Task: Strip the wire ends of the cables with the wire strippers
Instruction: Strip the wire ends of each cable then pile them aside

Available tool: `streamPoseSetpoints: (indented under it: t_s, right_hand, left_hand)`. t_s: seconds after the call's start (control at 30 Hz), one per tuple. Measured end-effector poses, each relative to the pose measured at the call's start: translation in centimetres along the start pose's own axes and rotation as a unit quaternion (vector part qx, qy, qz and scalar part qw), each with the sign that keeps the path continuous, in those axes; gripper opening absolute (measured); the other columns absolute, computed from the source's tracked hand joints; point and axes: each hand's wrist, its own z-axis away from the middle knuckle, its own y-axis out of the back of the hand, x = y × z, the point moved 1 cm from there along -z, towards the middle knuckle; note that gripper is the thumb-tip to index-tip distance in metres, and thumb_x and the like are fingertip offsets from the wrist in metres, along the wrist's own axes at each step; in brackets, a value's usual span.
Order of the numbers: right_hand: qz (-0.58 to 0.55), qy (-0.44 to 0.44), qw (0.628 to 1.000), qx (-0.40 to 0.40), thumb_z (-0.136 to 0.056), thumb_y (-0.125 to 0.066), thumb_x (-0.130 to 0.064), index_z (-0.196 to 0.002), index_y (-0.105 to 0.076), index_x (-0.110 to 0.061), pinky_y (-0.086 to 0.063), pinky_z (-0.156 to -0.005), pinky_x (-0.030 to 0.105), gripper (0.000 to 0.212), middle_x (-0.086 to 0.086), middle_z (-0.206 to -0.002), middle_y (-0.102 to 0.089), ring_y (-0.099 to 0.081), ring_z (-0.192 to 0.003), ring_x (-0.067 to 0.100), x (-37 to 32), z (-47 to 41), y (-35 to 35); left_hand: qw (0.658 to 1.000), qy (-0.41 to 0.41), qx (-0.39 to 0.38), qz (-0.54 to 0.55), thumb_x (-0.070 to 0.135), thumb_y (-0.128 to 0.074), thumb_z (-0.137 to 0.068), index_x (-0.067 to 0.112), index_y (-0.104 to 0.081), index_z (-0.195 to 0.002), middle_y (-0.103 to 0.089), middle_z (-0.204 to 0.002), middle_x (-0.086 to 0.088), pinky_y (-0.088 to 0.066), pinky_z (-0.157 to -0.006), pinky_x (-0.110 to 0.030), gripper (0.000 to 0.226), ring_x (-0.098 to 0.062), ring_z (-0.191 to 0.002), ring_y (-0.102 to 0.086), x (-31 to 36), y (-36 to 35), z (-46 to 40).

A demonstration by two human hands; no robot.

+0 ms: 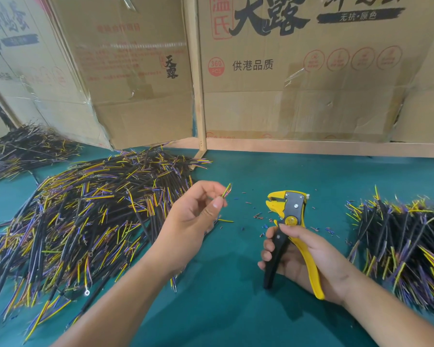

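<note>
Cardboard boxes (298,71) printed "天露", "供港品质", "360 PCS" | left hand (198,211) pinches cable (226,191), wire ends pointing up-right (above the green table (236,309)) | right hand (303,256) grips wire strippers (290,229) by handles, long axis near upright, jaws facing left.

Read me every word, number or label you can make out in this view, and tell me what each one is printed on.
"天露": big black characters on the right cardboard box.
"温氏": red seal on that box.
"无抗·原色": dark banner on that box.
"360 PCS": red circle on that box.
"供港品质": black print on that box.
"天露": small black characters on the middle cardboard box.
Faded red print on the middle box, the left box and the wire strippers badge: too blurred to read.
</note>
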Motion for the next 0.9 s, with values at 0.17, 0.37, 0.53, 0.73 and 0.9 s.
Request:
streamPoseSetpoints:
  t_s: [0.17,0.37,0.53,0.73,0.9]
  right_hand:
    - [0.0,0.001,1.0,0.001,-0.085,-0.064,-0.027,-0.093,-0.064,-0.002,-0.056,-0.078,0.048,0.026,0.017,-0.081,-0.052,-0.056,-0.072,0.03,0.02,-0.02,-0.02]
    - [0.001,0.0,1.0,0.0,-0.085,-0.063,-0.027,-0.093,-0.063,-0.002,-0.056,-0.079,0.049,0.027,0.016,-0.081,-0.053,-0.056,-0.072,0.031,-0.04,0.03,-0.04]
    - [0.006,0.001,1.0,-0.002,-0.088,-0.063,-0.024,-0.092,-0.064,-0.002,-0.056,-0.078,0.049,0.022,0.016,-0.081,-0.053,-0.056,-0.072,0.031,-0.02,0.02,-0.02]
    - [0.004,0.003,1.0,-0.011,-0.079,-0.071,-0.029,-0.093,-0.065,-0.002,-0.055,-0.08,0.049,0.03,0.017,-0.082,-0.053,-0.056,-0.073,0.031,0.0,-0.02,0.18]
    - [0.005,0.005,1.0,-0.016,-0.083,-0.069,-0.028,-0.093,-0.064,-0.002,-0.055,-0.08,0.049,0.029,0.017,-0.083,-0.052,-0.055,-0.073,0.031,0.01,-0.04,0.25]
  left_hand:
    - [1.0,0.002,-0.016,0.01,0.02,-0.053,-0.097,0.026,-0.059,-0.103,-0.056,-0.09,0.005,-0.03,-0.049,-0.025,0.01,-0.009,-0.064,-0.038,0.07,-0.12,0.13]
    - [1.0,-0.009,-0.022,0.004,0.015,-0.049,-0.099,0.02,-0.058,-0.102,-0.054,-0.089,0.001,-0.027,-0.052,-0.03,0.01,-0.017,-0.063,-0.032,-0.06,-0.27,0.28]
    - [0.999,0.028,-0.008,0.038,0.026,-0.058,-0.086,0.025,-0.062,-0.087,-0.038,-0.083,-0.026,-0.017,-0.063,-0.04,0.004,-0.033,-0.071,-0.02,0.36,-0.31,0.28]
    - [1.0,0.007,0.011,0.022,0.04,-0.059,-0.088,0.024,-0.056,-0.079,-0.043,-0.074,-0.016,-0.02,-0.053,-0.028,0.019,-0.025,-0.063,-0.022,-0.12,-0.2,0.14]
    - [1.0,-0.018,0.014,-0.012,0.029,-0.059,-0.084,0.027,-0.055,-0.077,-0.036,-0.062,0.007,-0.027,-0.049,-0.019,0.008,-0.009,-0.054,-0.027,-0.35,-0.1,0.17]
